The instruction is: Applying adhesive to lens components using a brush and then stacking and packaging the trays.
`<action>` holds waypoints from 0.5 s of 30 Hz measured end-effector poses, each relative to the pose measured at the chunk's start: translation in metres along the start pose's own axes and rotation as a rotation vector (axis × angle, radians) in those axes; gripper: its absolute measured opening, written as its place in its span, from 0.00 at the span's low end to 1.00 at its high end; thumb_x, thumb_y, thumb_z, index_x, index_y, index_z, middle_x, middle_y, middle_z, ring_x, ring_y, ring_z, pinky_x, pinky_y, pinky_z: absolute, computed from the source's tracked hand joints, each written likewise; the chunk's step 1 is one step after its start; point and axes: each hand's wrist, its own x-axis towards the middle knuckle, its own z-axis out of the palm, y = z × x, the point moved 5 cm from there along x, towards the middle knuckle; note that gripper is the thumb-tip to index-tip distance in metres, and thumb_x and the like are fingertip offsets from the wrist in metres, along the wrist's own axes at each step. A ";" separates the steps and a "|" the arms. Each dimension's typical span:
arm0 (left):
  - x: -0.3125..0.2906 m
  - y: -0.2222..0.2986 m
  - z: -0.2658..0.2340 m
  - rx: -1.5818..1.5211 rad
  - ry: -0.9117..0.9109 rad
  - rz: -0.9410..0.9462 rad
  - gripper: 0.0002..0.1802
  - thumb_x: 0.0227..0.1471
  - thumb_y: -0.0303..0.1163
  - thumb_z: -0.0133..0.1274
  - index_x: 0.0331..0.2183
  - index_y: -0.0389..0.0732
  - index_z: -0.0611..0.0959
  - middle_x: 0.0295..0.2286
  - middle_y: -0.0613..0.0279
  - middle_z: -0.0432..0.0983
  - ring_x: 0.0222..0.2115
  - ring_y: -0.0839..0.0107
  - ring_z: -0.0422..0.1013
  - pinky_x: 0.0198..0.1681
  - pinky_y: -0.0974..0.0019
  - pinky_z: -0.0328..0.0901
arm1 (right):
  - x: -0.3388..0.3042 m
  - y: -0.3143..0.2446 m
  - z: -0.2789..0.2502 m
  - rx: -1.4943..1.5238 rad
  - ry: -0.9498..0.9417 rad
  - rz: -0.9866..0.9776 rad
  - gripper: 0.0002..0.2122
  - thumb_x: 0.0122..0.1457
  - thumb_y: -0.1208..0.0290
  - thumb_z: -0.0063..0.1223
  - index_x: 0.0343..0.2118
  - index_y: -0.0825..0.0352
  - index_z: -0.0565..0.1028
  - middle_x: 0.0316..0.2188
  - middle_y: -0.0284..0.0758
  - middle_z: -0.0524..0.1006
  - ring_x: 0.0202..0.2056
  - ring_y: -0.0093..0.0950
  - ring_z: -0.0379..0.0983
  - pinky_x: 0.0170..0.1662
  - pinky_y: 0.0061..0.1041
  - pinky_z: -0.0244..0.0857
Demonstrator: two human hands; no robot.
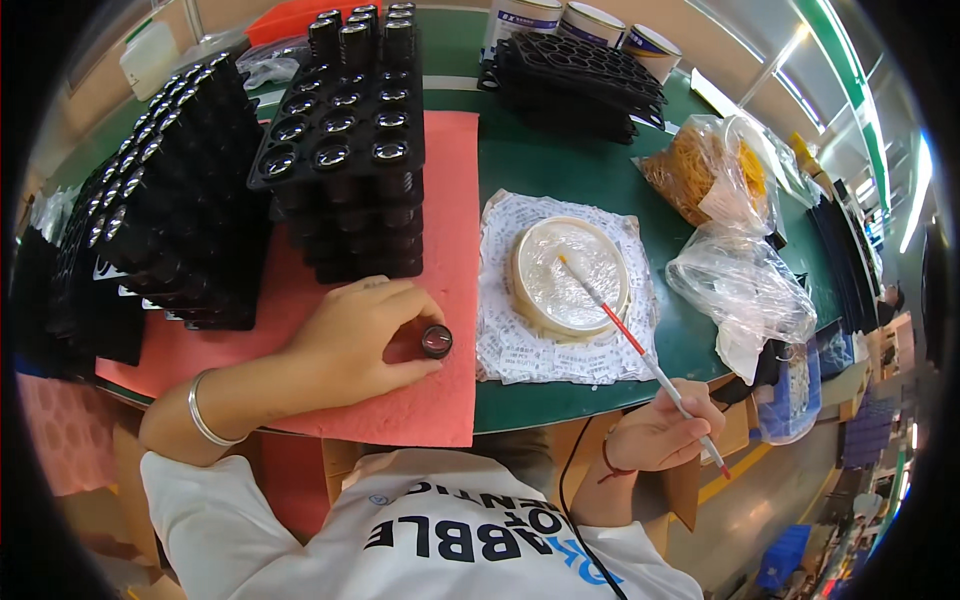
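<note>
On the pink foam sheet [452, 220], my left hand [365, 335] curls its thumb and fingers round a small black cylinder [437, 341] with a glassy, reddish round end facing up. A thin paintbrush [637, 345] with a red and silver-white handle is gripped in my right hand [665, 432], off the table's front edge. Its yellowish tip lies over a round cream-coloured tub [532, 315], whose top surface looks clear and glossy; whether the tip touches it I cannot tell. Under the tub is a flat pad [505, 345] covered in small printed paper labels.
Stacked black trays [345, 195] of lens-topped cylinders stand beyond my left hand, with more trays [180, 190] further left. Empty black trays [575, 85] and white tins [590, 22] are at the back. Bagged yellow rubber bands [705, 165] and a crumpled clear bag [745, 290] lie right.
</note>
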 end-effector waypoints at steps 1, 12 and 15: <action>0.000 -0.002 0.000 -0.015 -0.017 -0.003 0.13 0.36 0.31 0.56 0.29 0.42 0.73 0.25 0.61 0.70 0.26 0.63 0.68 0.33 0.62 0.63 | 0.001 0.000 0.001 0.000 -0.021 0.010 0.15 0.62 0.60 0.31 0.26 0.66 0.62 0.16 0.31 0.60 0.20 0.20 0.53 0.25 0.17 0.48; -0.001 -0.009 0.003 -0.555 0.018 -0.242 0.15 0.38 0.26 0.58 0.33 0.38 0.75 0.29 0.63 0.73 0.28 0.74 0.71 0.31 0.70 0.67 | 0.006 0.023 -0.002 0.286 0.186 0.309 0.15 0.62 0.60 0.32 0.23 0.64 0.61 0.14 0.26 0.52 0.18 0.17 0.46 0.22 0.16 0.40; -0.005 -0.022 0.013 -0.856 -0.043 -0.539 0.15 0.42 0.30 0.58 0.34 0.33 0.76 0.29 0.61 0.74 0.29 0.78 0.70 0.32 0.74 0.67 | 0.003 0.026 -0.001 0.430 0.140 0.364 0.14 0.62 0.59 0.33 0.24 0.63 0.62 0.14 0.24 0.51 0.18 0.15 0.44 0.21 0.16 0.38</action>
